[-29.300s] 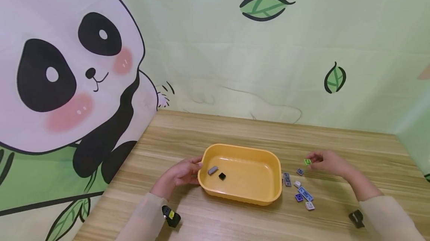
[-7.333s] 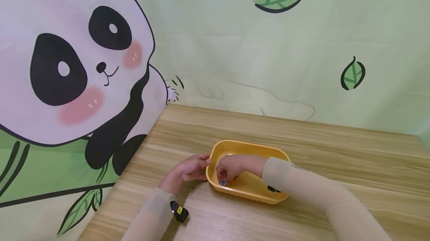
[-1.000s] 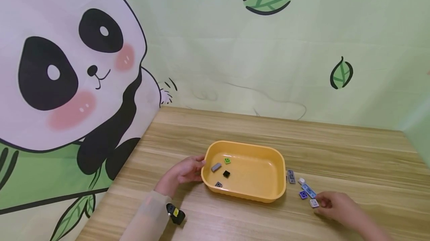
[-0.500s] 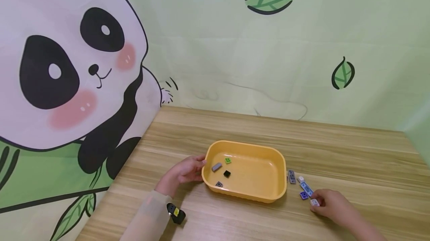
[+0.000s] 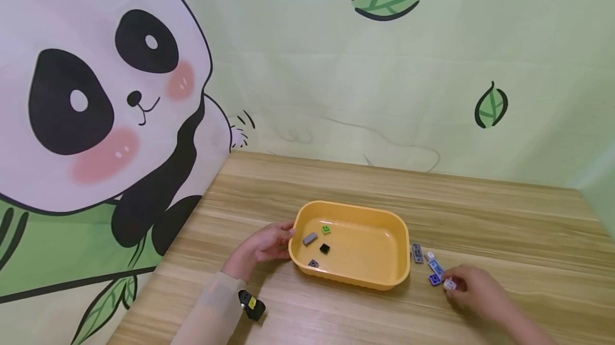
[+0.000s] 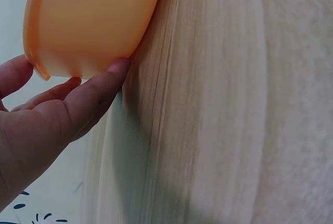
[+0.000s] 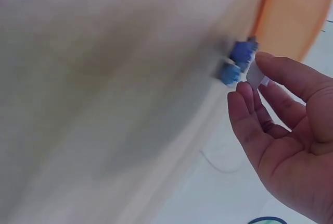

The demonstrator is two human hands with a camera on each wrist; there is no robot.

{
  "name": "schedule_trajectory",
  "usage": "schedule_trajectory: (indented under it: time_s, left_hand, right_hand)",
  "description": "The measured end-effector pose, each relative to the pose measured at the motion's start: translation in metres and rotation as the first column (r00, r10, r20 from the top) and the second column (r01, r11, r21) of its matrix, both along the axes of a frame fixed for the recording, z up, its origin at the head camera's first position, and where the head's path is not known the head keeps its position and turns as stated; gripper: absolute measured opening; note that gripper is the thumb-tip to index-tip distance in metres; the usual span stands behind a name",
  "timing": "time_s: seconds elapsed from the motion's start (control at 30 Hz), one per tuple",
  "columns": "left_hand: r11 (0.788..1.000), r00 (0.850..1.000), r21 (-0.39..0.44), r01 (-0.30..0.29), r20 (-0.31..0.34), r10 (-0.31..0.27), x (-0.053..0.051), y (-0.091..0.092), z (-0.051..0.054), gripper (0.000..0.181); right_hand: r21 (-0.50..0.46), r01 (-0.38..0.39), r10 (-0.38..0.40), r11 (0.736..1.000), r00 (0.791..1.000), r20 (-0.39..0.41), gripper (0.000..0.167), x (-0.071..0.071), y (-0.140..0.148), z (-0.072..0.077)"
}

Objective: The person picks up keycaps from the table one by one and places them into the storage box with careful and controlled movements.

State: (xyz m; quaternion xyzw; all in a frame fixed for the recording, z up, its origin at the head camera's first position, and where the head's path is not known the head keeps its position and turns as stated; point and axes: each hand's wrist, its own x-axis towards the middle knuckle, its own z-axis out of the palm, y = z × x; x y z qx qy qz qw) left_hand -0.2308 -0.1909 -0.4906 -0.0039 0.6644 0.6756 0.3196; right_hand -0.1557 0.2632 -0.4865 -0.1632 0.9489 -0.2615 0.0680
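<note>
An orange tray (image 5: pixel 336 280) lies on the wooden table, holding a grey piece (image 5: pixel 309 238), a green piece (image 5: pixel 326 229), a black piece (image 5: pixel 325 248) and a dark grey piece (image 5: pixel 313 263). My left hand (image 5: pixel 261 246) grips the tray's left end, thumb on the rim and fingers against the outer wall in the left wrist view. My right hand (image 5: pixel 475 289) pinches a small white piece (image 5: pixel 449 284) between thumb and fingers. Beside it are a purple piece (image 5: pixel 434 279), a light blue piece (image 5: pixel 436 266) and another white piece (image 5: pixel 430 255).
A grey-blue piece (image 5: pixel 417 253) lies close to the tray's right end, with part of another dark piece at the tray's edge. Behind the table (image 5: pixel 504 206) hangs a green cloth (image 5: pixel 307 67) with a panda and leaves. A black device (image 5: pixel 252 305) is on my left wrist.
Over the last second my right hand has taken the white piece between its fingers and shifted slightly up. The light blue piece has shifted a little. The left hand stays on the tray.
</note>
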Motion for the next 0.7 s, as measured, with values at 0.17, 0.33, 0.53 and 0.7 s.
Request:
schedule_trajectory:
  time_s: [0.17,0.33,0.53,0.7]
  left_hand:
    - [1.000,1.000,0.000,0.000,0.000,0.000,0.000,0.001,0.001,0.058]
    - [1.000,1.000,-0.004,-0.007,0.000,0.007,0.001,0.001,0.001,0.058]
    - [1.000,1.000,-0.008,-0.013,0.006,0.013,0.000,0.001,0.001,0.057]
    - [1.000,1.000,-0.003,-0.010,0.001,0.010,0.000,0.001,0.001,0.057]
  right_hand:
    - [-0.046,-0.030,0.026,0.998,0.997,-0.070,0.025,-0.003,-0.002,0.015]
    - [-0.118,-0.045,0.042,0.992,0.999,-0.025,0.028,-0.009,-0.005,0.028]
    - [-0.141,-0.064,0.066,0.988,0.998,0.006,0.030,-0.020,-0.012,0.042]
    - [-0.176,-0.100,0.103,0.979,0.995,0.010,0.032,-0.028,-0.018,0.052]
